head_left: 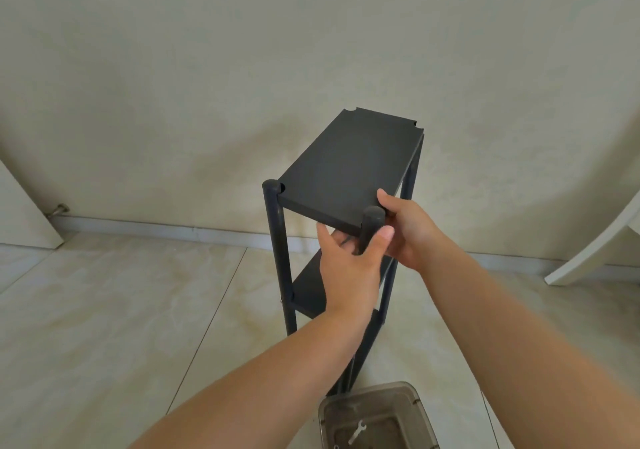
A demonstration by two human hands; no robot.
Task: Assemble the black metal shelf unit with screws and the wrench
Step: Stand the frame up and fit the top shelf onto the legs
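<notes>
Hands at near-right black round post [372,221] of black metal shelf unit [346,161]: left hand [349,268] fingers wrap post, right hand [410,233] grips top corner; small silver wrench [357,431] below in tray, right nearer.

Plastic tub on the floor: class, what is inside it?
Inside the tub lies a small wrench, with what looks like a screw at the frame's lower edge. The tub's near part is cut off, so anything else there cannot be seen.

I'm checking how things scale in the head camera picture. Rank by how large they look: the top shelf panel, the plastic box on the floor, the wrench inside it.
1. Top shelf panel: largest.
2. Plastic box: smaller, though the frame edge crops it and it lies nearer the camera.
3. Wrench: by far the smallest.
</notes>
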